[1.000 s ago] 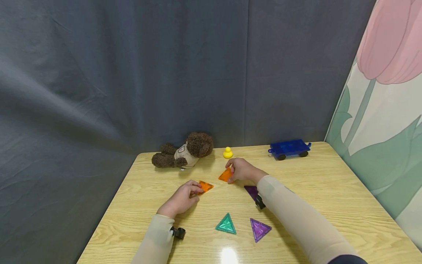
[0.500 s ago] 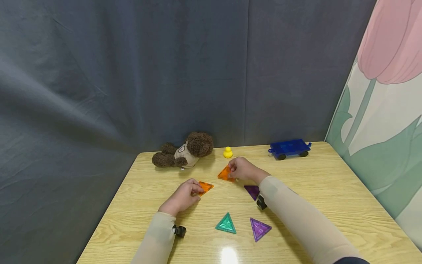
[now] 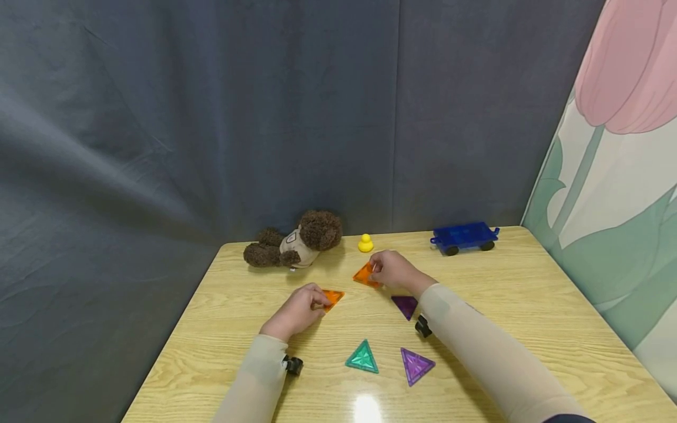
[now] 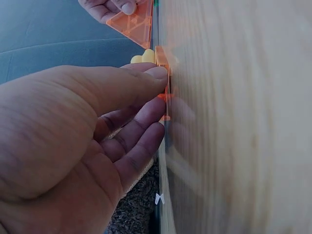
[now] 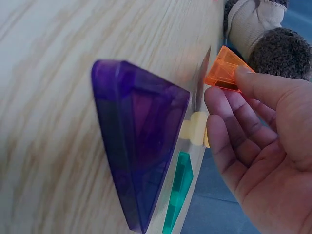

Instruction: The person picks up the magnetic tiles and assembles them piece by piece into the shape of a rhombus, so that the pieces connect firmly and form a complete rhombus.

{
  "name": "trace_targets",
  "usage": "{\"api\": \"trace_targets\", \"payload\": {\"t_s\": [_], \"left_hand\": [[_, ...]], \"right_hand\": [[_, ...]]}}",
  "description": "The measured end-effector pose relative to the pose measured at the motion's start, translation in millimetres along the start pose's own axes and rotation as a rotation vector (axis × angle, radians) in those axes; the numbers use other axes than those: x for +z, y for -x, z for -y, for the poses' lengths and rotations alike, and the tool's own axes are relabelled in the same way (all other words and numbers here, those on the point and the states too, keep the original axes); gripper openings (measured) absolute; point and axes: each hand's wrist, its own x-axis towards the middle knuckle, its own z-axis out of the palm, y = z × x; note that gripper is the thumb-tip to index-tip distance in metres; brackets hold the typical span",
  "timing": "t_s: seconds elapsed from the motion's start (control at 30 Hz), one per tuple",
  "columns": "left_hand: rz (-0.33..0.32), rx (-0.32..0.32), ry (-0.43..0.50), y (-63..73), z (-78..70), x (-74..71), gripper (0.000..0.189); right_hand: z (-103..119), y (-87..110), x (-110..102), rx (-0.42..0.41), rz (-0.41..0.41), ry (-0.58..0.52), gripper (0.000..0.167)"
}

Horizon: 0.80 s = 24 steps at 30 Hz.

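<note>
My left hand (image 3: 297,311) pinches an orange triangular magnetic tile (image 3: 333,298) between thumb and fingers, low over the wooden table. In the left wrist view this tile (image 4: 162,61) appears edge-on, close along the tabletop. Farther back and to the right, my right hand (image 3: 394,271) pinches a second orange triangular tile (image 3: 364,275) by one side. Its thumb lies on the tile's (image 5: 225,68) face in the right wrist view, the tile tilted and raised off the table. A gap separates the two orange tiles.
On the table (image 3: 211,358) lie a green triangular tile (image 3: 362,357), a purple one (image 3: 416,365) and a dark purple one (image 3: 405,305) beside my right forearm. Along the back are a brown teddy bear (image 3: 298,241), a yellow duck (image 3: 365,243) and a blue wheeled cart (image 3: 464,237).
My right hand has shifted slightly back and right with its orange tile. The left hand has edged forward and right, still pinching its tile. The other tiles have stayed put.
</note>
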Motion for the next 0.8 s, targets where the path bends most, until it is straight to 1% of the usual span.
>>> {"api": "trace_targets", "payload": {"t_s": [0.2, 0.33, 0.43, 0.63, 0.8], "left_hand": [[-0.004, 0.018, -0.002, -3.3, -3.5, 1.5, 0.022], [-0.007, 0.033, -0.008, -5.6, -4.7, 4.4, 0.022], [-0.009, 0.044, -0.013, -6.7, -5.8, 6.7, 0.022], [-0.002, 0.068, -0.015, -9.8, -8.8, 10.9, 0.023], [0.011, 0.072, -0.027, -10.7, -11.3, 14.1, 0.024]], "right_hand": [[4, 2.6, 2, -0.003, 0.006, -0.036, 0.019], [7, 3.5, 4, 0.009, 0.022, -0.079, 0.019], [8, 4.3, 6, 0.003, 0.024, -0.095, 0.019], [11, 4.5, 6, -0.017, 0.013, -0.083, 0.018], [15, 4.3, 7, -0.032, 0.026, -0.102, 0.015]]}}
